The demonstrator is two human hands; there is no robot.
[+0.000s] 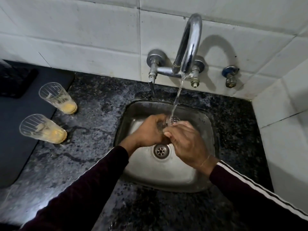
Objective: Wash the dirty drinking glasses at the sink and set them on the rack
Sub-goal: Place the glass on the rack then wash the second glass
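Both arms are reaching forward over a steel sink [196, 179], meeting above the drain [160, 150]. The left hand [146, 130] is wrapping its fingers [158, 119] around a clear glass [168, 123], which is lying roughly sideways, mouth towards the right. The right hand [186, 140] is curling its fingers [179, 125] onto the glass rim. Tap [190, 47] water is streaming onto the glass between the fingers. Well left of the fingers, two dirty glasses [58, 97] [43, 128] are standing upright on the dark desk [93, 114].
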